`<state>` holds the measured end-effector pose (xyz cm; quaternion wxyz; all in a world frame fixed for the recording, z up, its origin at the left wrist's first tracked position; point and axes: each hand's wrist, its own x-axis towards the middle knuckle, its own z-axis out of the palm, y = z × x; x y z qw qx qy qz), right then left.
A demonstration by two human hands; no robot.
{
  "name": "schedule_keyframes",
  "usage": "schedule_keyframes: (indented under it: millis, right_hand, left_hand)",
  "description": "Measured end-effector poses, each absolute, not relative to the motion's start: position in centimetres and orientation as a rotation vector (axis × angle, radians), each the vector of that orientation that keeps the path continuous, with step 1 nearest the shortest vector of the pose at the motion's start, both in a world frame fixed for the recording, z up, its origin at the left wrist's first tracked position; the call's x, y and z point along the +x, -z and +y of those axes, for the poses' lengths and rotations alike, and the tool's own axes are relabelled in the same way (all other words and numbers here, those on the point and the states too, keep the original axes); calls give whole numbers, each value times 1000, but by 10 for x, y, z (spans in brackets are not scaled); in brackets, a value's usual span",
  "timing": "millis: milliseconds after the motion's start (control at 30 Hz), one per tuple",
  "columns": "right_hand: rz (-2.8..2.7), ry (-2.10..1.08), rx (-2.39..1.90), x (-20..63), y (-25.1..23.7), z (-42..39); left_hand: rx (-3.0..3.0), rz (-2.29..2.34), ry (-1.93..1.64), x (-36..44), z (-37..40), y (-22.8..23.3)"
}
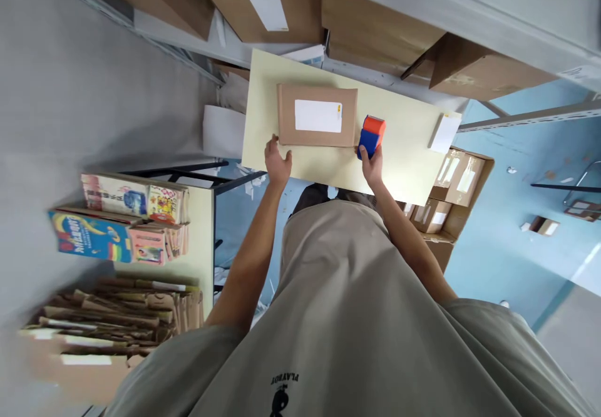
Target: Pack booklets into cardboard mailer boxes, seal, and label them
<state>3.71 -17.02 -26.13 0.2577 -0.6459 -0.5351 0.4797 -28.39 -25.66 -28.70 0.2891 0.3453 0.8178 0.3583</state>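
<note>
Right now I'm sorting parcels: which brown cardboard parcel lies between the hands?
The flat brown cardboard parcel with a white label, alone on the pale table; the rest sit on shelves or floor.

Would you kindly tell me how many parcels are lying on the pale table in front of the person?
1: a flat brown parcel with a white label, on the table between the left hand and right hand.

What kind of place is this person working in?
Probably a packing or mailing room: a labelled parcel lies on the table, cardboard boxes fill shelves and floor, and the right hand holds a tape dispenser.
</note>
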Motion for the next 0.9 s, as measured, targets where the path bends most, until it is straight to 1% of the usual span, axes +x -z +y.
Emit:
schedule_keyframes:
  millis: [133,300,367,467,533,733,900]
  right_hand:
    - [-1744,-1199,-1984,75,249,-209]
    - [-2202,-1131,-2022,102,234,-251]
    - [-2493,-1066,-1889,107,229,-253]
    - [-2869,-1000,-1487,118,222,-242]
    - [-3008,-972,-1239,129,220,-229]
    - [-3152,-919,-825,171,224,-194]
    - [-3188,-841,-508,203,232,-176]
  left_hand:
    - [1177,2259,-998,-267,-303,269]
    - [1392,1856,-873,-215,-332,246]
    - [1435,1706,-849,-199,-329,240]
    - [1472,1593,-800,-185,-322,231]
    - [1488,1564,-764,-177,-318,224]
    - [1445,1611,-804,-143,-320,200]
    - [1440,1642,-777,-105,-324,197]
